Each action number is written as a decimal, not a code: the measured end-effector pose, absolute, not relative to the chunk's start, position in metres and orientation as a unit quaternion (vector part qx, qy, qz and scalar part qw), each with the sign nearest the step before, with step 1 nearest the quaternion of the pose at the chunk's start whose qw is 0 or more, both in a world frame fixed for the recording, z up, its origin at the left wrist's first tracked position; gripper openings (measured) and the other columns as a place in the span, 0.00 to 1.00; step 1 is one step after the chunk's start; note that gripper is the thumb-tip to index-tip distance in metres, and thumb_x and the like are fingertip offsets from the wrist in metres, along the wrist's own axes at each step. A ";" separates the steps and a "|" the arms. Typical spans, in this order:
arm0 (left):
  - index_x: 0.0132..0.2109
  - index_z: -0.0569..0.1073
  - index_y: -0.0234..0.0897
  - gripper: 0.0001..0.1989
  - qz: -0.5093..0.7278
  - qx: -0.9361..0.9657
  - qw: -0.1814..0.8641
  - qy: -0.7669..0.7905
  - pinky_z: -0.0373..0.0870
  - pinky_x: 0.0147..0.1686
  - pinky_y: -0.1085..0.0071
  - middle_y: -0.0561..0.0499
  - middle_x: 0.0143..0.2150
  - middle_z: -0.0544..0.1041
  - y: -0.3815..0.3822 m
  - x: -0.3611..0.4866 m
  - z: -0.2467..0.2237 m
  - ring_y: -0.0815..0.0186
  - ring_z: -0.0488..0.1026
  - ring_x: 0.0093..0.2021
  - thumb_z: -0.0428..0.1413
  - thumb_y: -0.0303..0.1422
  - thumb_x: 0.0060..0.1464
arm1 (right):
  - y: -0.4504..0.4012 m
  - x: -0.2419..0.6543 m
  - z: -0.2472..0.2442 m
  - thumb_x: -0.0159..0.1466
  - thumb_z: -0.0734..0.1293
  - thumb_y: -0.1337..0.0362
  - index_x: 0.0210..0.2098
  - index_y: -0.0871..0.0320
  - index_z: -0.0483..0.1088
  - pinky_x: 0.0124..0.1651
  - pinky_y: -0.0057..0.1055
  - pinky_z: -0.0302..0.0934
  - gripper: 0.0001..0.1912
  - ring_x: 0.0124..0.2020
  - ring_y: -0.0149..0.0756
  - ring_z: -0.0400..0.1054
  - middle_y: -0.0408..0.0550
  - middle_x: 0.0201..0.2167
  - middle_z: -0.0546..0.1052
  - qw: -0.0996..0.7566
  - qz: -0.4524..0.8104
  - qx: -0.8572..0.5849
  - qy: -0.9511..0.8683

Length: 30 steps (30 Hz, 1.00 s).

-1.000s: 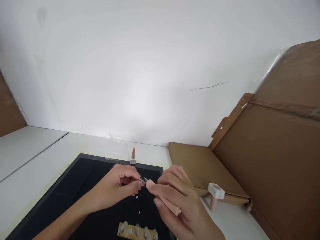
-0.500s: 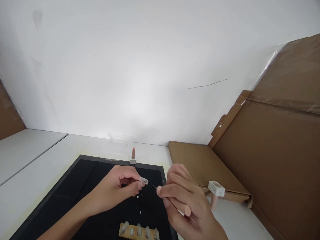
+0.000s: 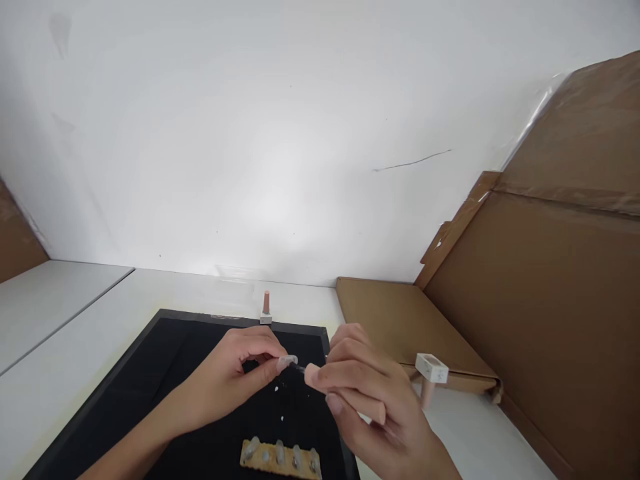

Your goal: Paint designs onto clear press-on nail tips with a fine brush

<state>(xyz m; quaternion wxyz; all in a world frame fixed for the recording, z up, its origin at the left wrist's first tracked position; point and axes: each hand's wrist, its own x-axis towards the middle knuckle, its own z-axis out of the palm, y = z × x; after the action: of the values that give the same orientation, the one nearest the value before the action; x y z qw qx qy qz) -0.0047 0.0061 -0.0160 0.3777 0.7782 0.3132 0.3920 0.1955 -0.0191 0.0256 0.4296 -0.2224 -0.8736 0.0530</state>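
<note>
Pinched between the thumb and fingers of my left hand is a clear false nail. My right hand grips a nail polish brush by its pink handle. Its dark bristle end reaches the false nail and appears to touch it. Below my hands, a tan strip lies on the black mat, with several clear false nails standing on it. One spot on the strip bears no upright nail, only a whitish dot.
A white-based bottle with a pink cap stands at the mat's back edge. Another white-and-pink bottle sits cap-down beside a flat cardboard box. Cardboard walls the right side; a white wall rises behind.
My right hand has brought the brush leftward, closing the gap to the false nail. My left hand has barely moved and still pinches the nail. The view has shifted slightly.
</note>
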 end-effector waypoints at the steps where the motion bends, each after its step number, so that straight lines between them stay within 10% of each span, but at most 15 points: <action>1: 0.35 0.76 0.35 0.09 0.395 0.781 0.373 0.307 0.64 0.32 0.74 0.49 0.32 0.73 0.006 -0.005 -0.016 0.68 0.70 0.32 0.51 0.28 0.59 | -0.019 0.195 0.026 0.56 0.58 0.78 0.37 0.56 0.67 0.33 0.32 0.58 0.14 0.27 0.31 0.60 0.41 0.23 0.68 0.429 0.060 -0.209 -0.876; 30: 0.37 0.76 0.37 0.10 0.432 0.810 0.270 0.289 0.67 0.30 0.75 0.49 0.33 0.75 0.004 -0.004 -0.025 0.68 0.72 0.31 0.51 0.23 0.59 | -0.020 0.194 0.020 0.57 0.61 0.78 0.35 0.55 0.70 0.33 0.32 0.60 0.12 0.26 0.31 0.62 0.41 0.22 0.70 0.434 0.023 -0.256 -0.863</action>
<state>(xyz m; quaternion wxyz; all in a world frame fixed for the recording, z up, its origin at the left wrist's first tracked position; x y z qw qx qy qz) -0.0036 0.0038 -0.0250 0.2702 0.8104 0.2887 0.4323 0.1938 -0.0198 0.0199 0.4339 -0.2562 -0.8635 0.0225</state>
